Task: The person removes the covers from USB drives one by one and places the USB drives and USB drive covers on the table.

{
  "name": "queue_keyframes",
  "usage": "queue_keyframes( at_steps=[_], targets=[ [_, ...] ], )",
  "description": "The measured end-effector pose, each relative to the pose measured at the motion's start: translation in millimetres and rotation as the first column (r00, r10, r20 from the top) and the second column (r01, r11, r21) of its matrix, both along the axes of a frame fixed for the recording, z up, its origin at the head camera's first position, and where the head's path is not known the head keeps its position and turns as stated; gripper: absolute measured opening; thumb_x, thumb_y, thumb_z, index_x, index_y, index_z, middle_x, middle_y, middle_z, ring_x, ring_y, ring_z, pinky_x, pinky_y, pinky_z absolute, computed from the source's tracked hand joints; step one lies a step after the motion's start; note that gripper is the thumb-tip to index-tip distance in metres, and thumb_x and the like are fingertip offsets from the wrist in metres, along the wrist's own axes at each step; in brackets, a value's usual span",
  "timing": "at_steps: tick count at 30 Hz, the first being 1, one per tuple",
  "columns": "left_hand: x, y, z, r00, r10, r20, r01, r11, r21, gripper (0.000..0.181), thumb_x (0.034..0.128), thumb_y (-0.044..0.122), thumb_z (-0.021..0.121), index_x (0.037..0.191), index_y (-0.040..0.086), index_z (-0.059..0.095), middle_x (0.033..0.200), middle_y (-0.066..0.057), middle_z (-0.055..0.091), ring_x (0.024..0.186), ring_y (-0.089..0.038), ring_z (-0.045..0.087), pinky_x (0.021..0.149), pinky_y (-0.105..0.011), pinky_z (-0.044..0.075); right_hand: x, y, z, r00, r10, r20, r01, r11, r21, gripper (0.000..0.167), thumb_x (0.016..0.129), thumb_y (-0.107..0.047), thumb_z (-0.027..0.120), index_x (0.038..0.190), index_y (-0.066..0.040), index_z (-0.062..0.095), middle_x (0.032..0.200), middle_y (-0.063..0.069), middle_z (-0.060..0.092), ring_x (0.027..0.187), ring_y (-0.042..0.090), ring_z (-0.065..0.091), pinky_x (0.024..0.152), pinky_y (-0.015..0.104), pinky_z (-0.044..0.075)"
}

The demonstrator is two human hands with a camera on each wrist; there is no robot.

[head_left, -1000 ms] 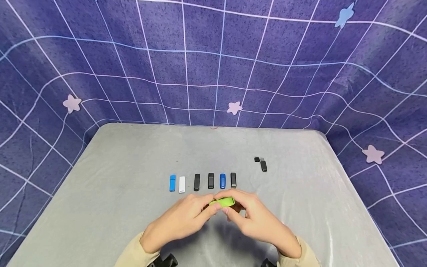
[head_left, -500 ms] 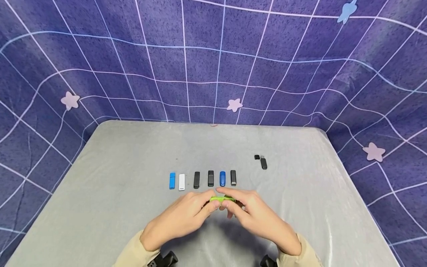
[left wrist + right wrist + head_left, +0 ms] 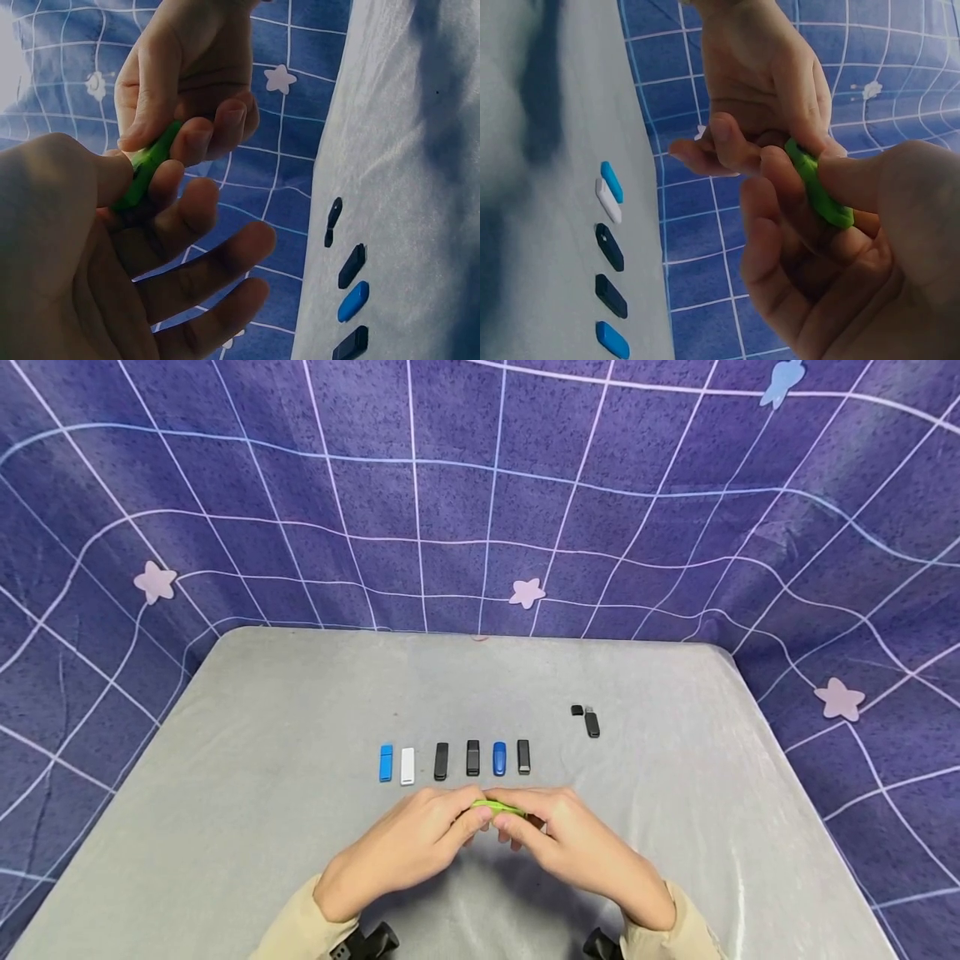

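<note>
Both left hand (image 3: 408, 839) and right hand (image 3: 588, 843), I see from here, pinch one green stick (image 3: 825, 196) between their fingers; a black cap (image 3: 577, 711) lies beside an uncapped USB stick (image 3: 592, 725).

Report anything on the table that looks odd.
One black USB stick lies uncapped, beyond and right of the row of six, its metal plug bare and a black cap beside it. The row shows no bare plugs.

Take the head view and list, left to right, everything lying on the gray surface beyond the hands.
Light blue stick, white stick, first black stick, second black stick, dark blue stick, third black stick, small black piece, black stick with a bare metal plug.
</note>
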State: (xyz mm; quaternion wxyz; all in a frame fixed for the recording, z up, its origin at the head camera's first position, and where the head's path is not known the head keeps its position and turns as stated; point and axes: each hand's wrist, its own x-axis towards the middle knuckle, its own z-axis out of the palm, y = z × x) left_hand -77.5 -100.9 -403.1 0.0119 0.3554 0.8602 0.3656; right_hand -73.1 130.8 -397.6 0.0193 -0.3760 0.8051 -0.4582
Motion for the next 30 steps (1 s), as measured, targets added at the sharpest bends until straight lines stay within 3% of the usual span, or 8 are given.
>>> queue_keyframes(
  at_steps=[8, 16, 24, 30],
  targets=[
    [0.9, 0.1, -0.6, 1.000, -0.013, -0.002, 0.013, 1.000, 0.003, 0.028, 0.1111, 0.034, 0.047, 0.085, 0.028, 0.056, 0.068, 0.019, 0.045, 0.057, 0.006, 0.038, 0.052, -0.015, 0.037, 0.1, 0.7, 1.0, 1.000, 0.003, -0.004, -0.003, 1.000, 0.004, 0.022, 0.106, -0.018, 0.058, 0.124, -0.019, 0.071, 0.081, -0.009, 0.067, 0.073, 0.000, 0.061, 0.066, 0.020, 0.054],
    [2.1, -0.4, -1.9, 0.993, -0.037, -0.109, 0.040, 0.999, 0.020, 0.034, 0.1101, 0.029, 0.050, 0.077, 0.025, 0.048, 0.067, 0.018, 0.031, 0.059, 0.006, 0.029, 0.053, -0.012, 0.027, 0.8, 3.8, 4.6, 0.999, 0.013, 0.050, -0.014, 1.000, 0.013, 0.015, 0.106, -0.020, 0.060, 0.101, -0.025, 0.073, 0.071, -0.013, 0.056, 0.064, -0.004, 0.050, 0.058, 0.019, 0.049],
    [3.1, -3.2, -8.9, 0.982, -0.065, -0.175, 0.081, 0.993, 0.084, 0.030, 0.1069, 0.022, 0.057, 0.077, 0.024, 0.051, 0.066, 0.016, 0.032, 0.061, 0.008, 0.028, 0.054, -0.008, 0.025, 0.2, 8.2, 6.5, 0.998, 0.057, 0.005, -0.057, 0.998, 0.018, 0.017, 0.104, -0.019, 0.062, 0.112, -0.026, 0.076, 0.072, -0.015, 0.058, 0.064, -0.006, 0.048, 0.055, 0.018, 0.046],
    [4.8, -5.3, -14.6, 0.973, -0.087, -0.216, 0.122, 0.980, 0.155, 0.027, 0.1048, 0.017, 0.060, 0.080, 0.024, 0.053, 0.066, 0.013, 0.038, 0.062, 0.009, 0.031, 0.054, -0.006, 0.027, 0.0, 7.9, 6.8, 0.993, 0.101, -0.067, -0.100, 0.995, 0.022, 0.016, 0.104, -0.018, 0.062, 0.110, -0.020, 0.076, 0.076, -0.014, 0.061, 0.066, -0.009, 0.045, 0.055, 0.014, 0.044]
  ],
)
